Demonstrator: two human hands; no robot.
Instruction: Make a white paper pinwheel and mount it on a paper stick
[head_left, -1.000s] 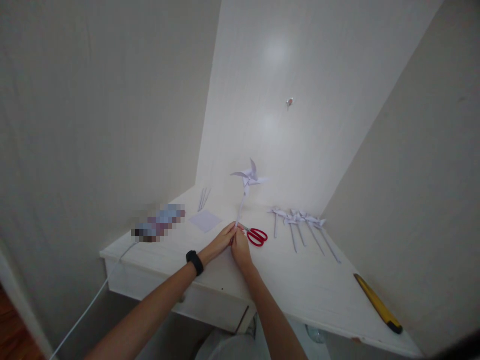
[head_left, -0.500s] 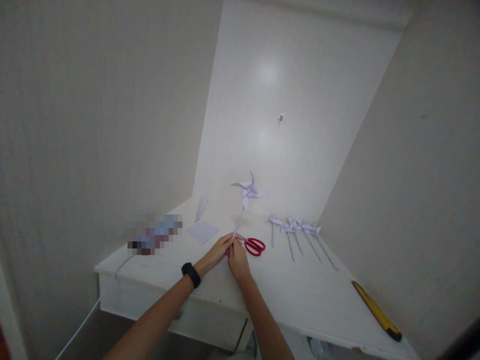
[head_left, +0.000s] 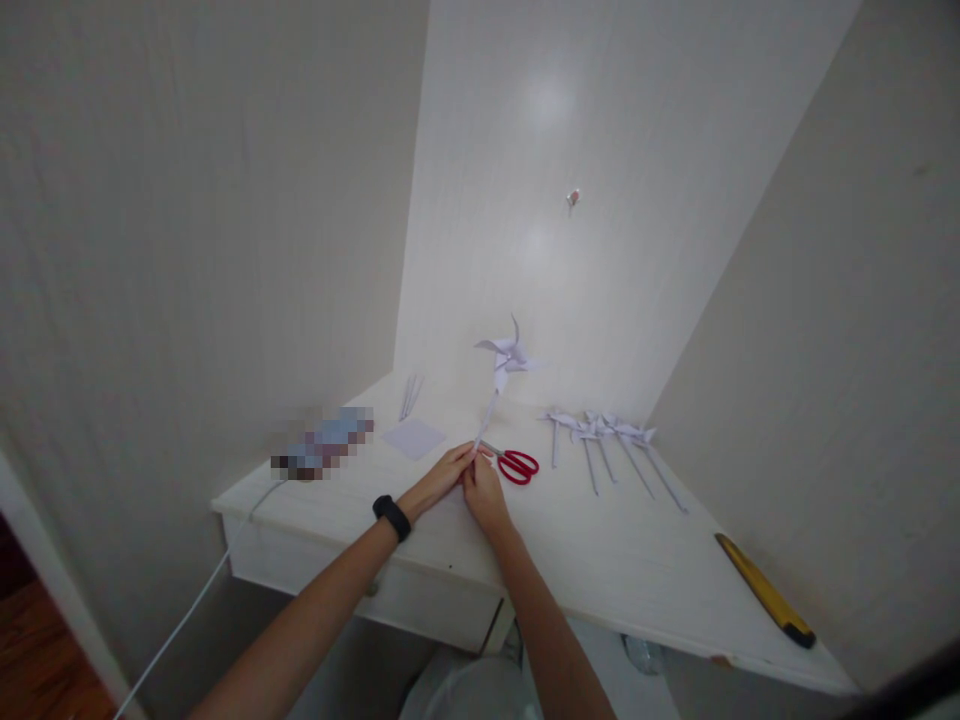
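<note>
Both my hands meet over the white table [head_left: 615, 570] and pinch the foot of a white paper pinwheel's stick. My left hand [head_left: 441, 478], with a black band on its wrist, and my right hand [head_left: 481, 492] touch each other there. The pinwheel [head_left: 510, 357] stands upright above them, its stick leaning slightly right, its folded vanes in front of the back wall. Red-handled scissors [head_left: 516, 465] lie on the table just right of my right hand.
Several finished paper pinwheels [head_left: 609, 440] lie in a row right of the scissors. A square paper sheet [head_left: 412, 438] and thin paper sticks [head_left: 409, 396] lie at the back left. A yellow utility knife [head_left: 765, 590] rests near the right wall. A white cable [head_left: 187, 620] hangs off the table's left end.
My hands stay pinched on the pinwheel stick. The view dipped and came back up, and the pinwheel's vanes show a slightly different turn.
</note>
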